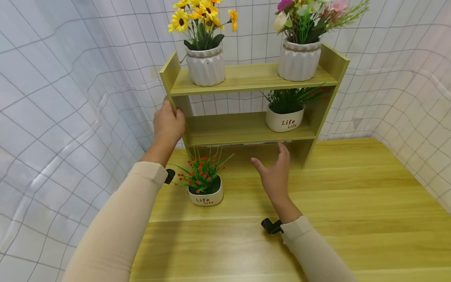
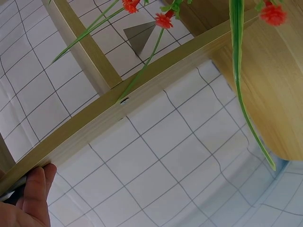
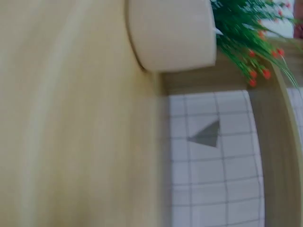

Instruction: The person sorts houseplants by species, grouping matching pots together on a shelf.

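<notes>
A small wooden shelf [image 1: 246,129] stands on the table. My left hand [image 1: 170,122] grips its left side panel about level with the middle compartment; in the left wrist view the fingers [image 2: 35,191] curl round the panel's edge. In front of the bottom compartment is my right hand [image 1: 276,172], thumb and fingers spread, with nothing held. A white oval pot of red flowers [image 1: 205,196] marked "Life" sits on the table between my arms, in front of the shelf's left side. The right wrist view shows a white pot [image 3: 170,35] close up, but not the right hand.
On the top board stand a ribbed white pot of yellow flowers [image 1: 205,64] and another of mixed flowers [image 1: 299,58]. A second "Life" pot [image 1: 284,118] sits at the right of the middle board. Gridded white cloth [image 1: 105,78] hangs behind the wooden table [image 1: 370,203].
</notes>
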Demonstrator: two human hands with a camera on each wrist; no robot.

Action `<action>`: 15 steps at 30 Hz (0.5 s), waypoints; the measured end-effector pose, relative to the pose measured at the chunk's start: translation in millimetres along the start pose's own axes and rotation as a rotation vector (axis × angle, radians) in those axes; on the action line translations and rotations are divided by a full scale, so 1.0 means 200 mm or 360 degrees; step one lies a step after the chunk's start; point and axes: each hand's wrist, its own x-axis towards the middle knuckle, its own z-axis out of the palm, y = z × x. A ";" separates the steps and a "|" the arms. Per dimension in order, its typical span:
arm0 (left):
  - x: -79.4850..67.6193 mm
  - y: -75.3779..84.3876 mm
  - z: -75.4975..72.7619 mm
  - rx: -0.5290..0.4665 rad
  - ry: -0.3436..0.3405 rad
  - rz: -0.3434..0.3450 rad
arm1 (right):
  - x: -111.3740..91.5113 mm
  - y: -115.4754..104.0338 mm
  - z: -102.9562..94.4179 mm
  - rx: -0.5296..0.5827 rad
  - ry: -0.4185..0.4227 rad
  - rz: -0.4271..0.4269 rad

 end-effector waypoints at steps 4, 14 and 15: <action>0.00 0.00 0.00 0.0009 0.0001 -0.0005 | -0.07 0.02 0.05 0.0054 -0.0130 0.0052; 0.00 0.00 0.00 0.0020 -0.0007 -0.0011 | -0.21 0.03 0.19 0.0141 -0.0577 0.0302; 0.00 0.00 0.00 0.0019 -0.0008 -0.0014 | -0.22 0.03 0.20 0.0159 -0.0602 0.0311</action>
